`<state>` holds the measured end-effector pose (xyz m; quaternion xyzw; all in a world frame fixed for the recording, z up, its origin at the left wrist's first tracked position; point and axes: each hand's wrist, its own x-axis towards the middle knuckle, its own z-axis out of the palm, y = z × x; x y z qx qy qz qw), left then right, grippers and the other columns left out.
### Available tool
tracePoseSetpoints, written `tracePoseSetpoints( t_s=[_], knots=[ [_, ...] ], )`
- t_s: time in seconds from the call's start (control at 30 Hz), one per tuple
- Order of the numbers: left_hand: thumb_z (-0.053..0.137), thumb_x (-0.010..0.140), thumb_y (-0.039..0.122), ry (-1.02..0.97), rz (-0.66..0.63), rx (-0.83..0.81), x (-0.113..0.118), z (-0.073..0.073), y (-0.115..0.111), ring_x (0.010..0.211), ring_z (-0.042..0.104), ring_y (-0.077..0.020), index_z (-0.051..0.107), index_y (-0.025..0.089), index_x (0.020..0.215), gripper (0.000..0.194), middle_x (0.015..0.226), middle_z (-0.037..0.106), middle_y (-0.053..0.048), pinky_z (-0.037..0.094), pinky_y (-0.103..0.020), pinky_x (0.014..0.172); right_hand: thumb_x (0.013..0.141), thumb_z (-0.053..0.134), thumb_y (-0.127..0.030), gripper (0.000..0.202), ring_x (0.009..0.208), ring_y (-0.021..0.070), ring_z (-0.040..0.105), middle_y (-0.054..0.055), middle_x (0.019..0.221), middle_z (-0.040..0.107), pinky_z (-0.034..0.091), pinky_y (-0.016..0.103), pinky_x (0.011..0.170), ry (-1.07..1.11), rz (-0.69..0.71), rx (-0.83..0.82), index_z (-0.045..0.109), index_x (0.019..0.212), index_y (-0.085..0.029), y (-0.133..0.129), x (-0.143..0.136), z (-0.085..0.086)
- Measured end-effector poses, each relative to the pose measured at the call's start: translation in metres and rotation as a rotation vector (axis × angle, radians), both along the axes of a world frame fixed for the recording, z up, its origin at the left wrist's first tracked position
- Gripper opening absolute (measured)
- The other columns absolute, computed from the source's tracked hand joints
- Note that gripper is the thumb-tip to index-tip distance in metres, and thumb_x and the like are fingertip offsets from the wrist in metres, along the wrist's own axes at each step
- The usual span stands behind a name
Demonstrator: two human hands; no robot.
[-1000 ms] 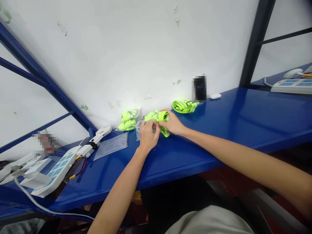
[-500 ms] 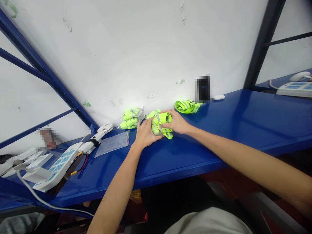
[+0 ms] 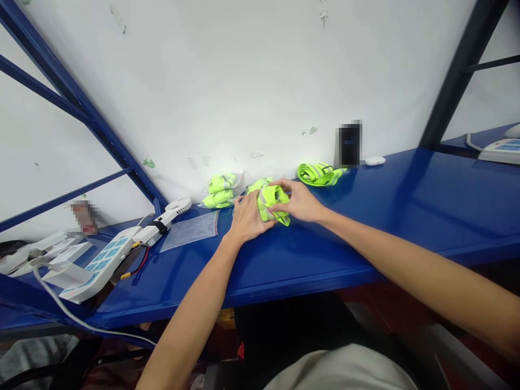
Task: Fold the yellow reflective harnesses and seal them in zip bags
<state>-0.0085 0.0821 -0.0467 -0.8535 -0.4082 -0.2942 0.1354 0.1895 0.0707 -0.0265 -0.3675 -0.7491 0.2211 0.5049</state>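
My left hand (image 3: 247, 218) is closed around the left side of a rolled neon-yellow reflective belt (image 3: 268, 197) with silver stripes. From the right, my right hand (image 3: 300, 201) grips the same roll, thumb in front and fingers behind. A thin red line and a clear sheen at the front look like a zip bag partly around the roll. Just behind the hands lies more neon-yellow material (image 3: 260, 184), partly hidden. Left of them are bagged yellow rolls (image 3: 220, 190). A coiled reflective belt (image 3: 319, 174) with a dark buckle rests behind my right hand.
An empty clear zip bag (image 3: 190, 232) lies flat on the blue table (image 3: 365, 216). Further left are a white handheld fan (image 3: 177, 206), a power strip (image 3: 103, 264) and a red-black cable with yellow connectors (image 3: 140, 266). A blurred dark object (image 3: 349, 145) and a small white case (image 3: 374, 161) are back right.
The view has shifted slightly, moving the scene a little right and up. Both hands stay on the roll, and its lower loose part sticks out less than before.
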Motion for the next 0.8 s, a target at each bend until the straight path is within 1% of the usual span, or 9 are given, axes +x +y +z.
tracePoseSetpoints(
  t_s=[0.13,0.23,0.37,0.43,0.53,0.67,0.73,0.8],
  knots=[
    [0.075,0.065,0.053,-0.009,-0.019,0.040,0.001,-0.001,0.001,0.120,0.055,-0.0341,0.032,0.018,0.139,0.093,0.130,0.056,-0.015,0.035,-0.052,0.102,0.061,0.083,-0.024,0.055,0.088,0.0221,0.063,0.006,0.102,0.070,0.048,0.036,0.082,-0.037,-0.034,0.027,0.066,0.112,-0.016,-0.004,-0.001,0.002],
    [0.077,0.065,0.052,-0.038,-0.053,0.042,-0.002,0.002,0.001,0.120,0.054,-0.0348,0.033,0.019,0.139,0.092,0.129,0.056,-0.015,0.035,-0.053,0.102,0.060,0.084,-0.025,0.054,0.089,0.0216,0.062,0.006,0.102,0.070,0.049,0.036,0.082,-0.001,0.030,0.038,0.066,0.110,-0.016,-0.005,0.000,0.003],
    [0.081,0.061,0.058,-0.077,-0.220,-0.091,-0.009,0.007,0.003,0.119,0.056,-0.0347,0.034,0.020,0.139,0.099,0.131,0.055,-0.016,0.043,-0.049,0.097,0.059,0.084,-0.026,0.052,0.089,0.0216,0.064,0.006,0.102,0.070,0.051,0.036,0.081,0.032,0.112,0.014,0.066,0.108,-0.017,-0.007,-0.002,0.001],
    [0.082,0.060,0.060,-0.090,-0.249,-0.122,-0.011,0.008,0.005,0.120,0.056,-0.0354,0.034,0.020,0.140,0.101,0.132,0.055,-0.016,0.045,-0.049,0.097,0.059,0.084,-0.024,0.052,0.091,0.0222,0.065,0.006,0.102,0.070,0.051,0.036,0.083,0.052,0.139,-0.002,0.067,0.108,-0.017,-0.007,-0.004,0.000],
    [0.081,0.061,0.060,-0.080,-0.204,-0.047,-0.010,0.007,0.006,0.123,0.053,-0.0364,0.035,0.019,0.139,0.099,0.132,0.054,-0.017,0.043,-0.051,0.099,0.059,0.083,-0.020,0.051,0.102,0.0239,0.066,0.006,0.107,0.071,0.050,0.038,0.092,0.122,0.143,-0.008,0.068,0.108,-0.017,-0.004,-0.008,-0.003],
    [0.079,0.066,0.056,-0.048,-0.107,0.061,-0.004,0.005,0.006,0.115,0.056,-0.0348,0.037,0.018,0.137,0.092,0.125,0.058,-0.016,0.044,-0.049,0.095,0.057,0.083,-0.017,0.055,0.106,0.0253,0.067,0.008,0.108,0.073,0.049,0.038,0.095,0.219,0.073,-0.077,0.066,0.110,-0.016,0.001,-0.017,-0.008],
    [0.079,0.066,0.051,-0.052,-0.074,0.088,-0.001,0.003,0.006,0.114,0.057,-0.0344,0.037,0.017,0.137,0.089,0.125,0.057,-0.016,0.044,-0.048,0.095,0.056,0.084,-0.017,0.057,0.108,0.0260,0.066,0.008,0.108,0.073,0.049,0.038,0.097,0.224,0.022,-0.087,0.066,0.110,-0.015,0.002,-0.021,-0.009],
    [0.079,0.066,0.050,-0.064,-0.070,0.081,-0.001,0.001,0.006,0.115,0.056,-0.0347,0.036,0.017,0.138,0.090,0.127,0.056,-0.016,0.044,-0.048,0.096,0.058,0.084,-0.019,0.057,0.106,0.0260,0.067,0.008,0.109,0.073,0.049,0.038,0.096,0.179,-0.003,-0.074,0.065,0.112,-0.015,0.001,-0.022,-0.009]
  ],
)
